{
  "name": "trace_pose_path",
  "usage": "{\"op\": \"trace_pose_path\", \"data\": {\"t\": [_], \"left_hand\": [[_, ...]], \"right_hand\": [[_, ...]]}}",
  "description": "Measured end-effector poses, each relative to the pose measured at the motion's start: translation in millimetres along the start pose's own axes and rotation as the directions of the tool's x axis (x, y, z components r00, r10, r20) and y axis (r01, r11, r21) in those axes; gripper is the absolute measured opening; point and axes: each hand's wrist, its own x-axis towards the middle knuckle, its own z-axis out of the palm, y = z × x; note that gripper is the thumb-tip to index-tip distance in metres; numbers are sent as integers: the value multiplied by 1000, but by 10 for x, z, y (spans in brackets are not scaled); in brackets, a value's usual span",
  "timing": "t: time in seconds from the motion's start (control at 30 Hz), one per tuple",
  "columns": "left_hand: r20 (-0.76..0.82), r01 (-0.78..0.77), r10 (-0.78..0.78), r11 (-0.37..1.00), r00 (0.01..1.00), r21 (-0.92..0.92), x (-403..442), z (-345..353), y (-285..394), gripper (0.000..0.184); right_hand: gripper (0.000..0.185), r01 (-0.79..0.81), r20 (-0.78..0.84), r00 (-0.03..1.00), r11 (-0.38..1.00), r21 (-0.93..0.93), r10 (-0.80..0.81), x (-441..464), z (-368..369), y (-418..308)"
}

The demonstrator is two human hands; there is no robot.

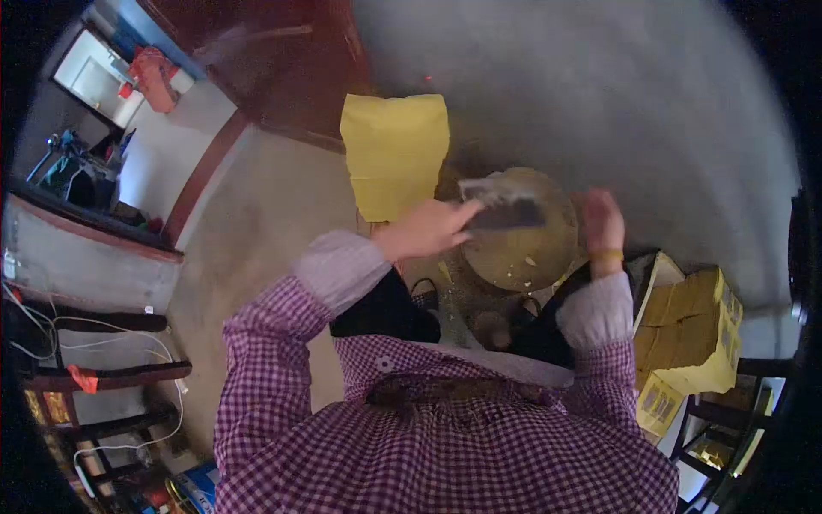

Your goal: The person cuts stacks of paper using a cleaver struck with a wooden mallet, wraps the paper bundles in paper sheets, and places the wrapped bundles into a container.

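My left hand [432, 230] is closed at the near end of a dark, flat, blade-like object [514, 214], blurred by motion, with pale bits along its upper edge. This object is over a round wooden block [556, 244], on which small pale yellow pieces [529, 261] lie scattered near the front. My right hand [604, 221] is raised just right of the block, a yellow band at its wrist. Its fingers are smeared by motion, and nothing can be made out in it.
Behind the block to the left stands a yellow box or sheet [396, 154]. An open cardboard box [685, 325] is at the right. Dark racks with white cables [120, 343] are at the left. A grey wall [651, 111] rises behind; my feet are below the block.
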Motion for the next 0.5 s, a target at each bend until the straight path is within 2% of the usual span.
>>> {"op": "trace_pose_path", "data": {"t": [0.03,0.1,0.13,0.2,0.23,0.3,0.33,0.4,0.43,0.5], "left_hand": [[2,-6,6,1000,1000,6,94,88,9,46],[219,-98,80,992,973,74,271,277,23,43],[223,-108,89,991,971,77,341,377,-25,43],[169,-265,253,963,953,54,478,601,-149,43],[169,-265,253,963,953,57,529,689,-223,43],[-22,-336,339,938,941,83,599,792,-382,43],[-21,-329,332,940,943,88,596,842,-410,43],[79,-99,105,992,991,-82,587,973,-441,42],[80,-90,96,993,992,-80,596,1007,-458,42],[-21,-314,323,933,946,175,590,1082,-517,30]], "right_hand": [[26,14,-178,984,999,29,-8,-110,-36,-172],[26,-28,-103,994,999,28,31,-212,-359,-293],[26,-20,-110,994,999,31,24,-274,-417,-302],[32,-219,-24,976,976,0,219,-377,-471,-295],[32,-218,-23,976,976,1,218,-435,-424,-291],[27,-291,40,955,955,-62,294,-541,-200,-282],[27,-299,88,947,947,-122,310,-580,-91,-287],[27,-336,104,928,924,-182,358,-604,74,-255],[27,-369,110,908,897,-243,404,-608,141,-214],[27,-365,142,900,891,-271,412,-542,261,-72]]}}
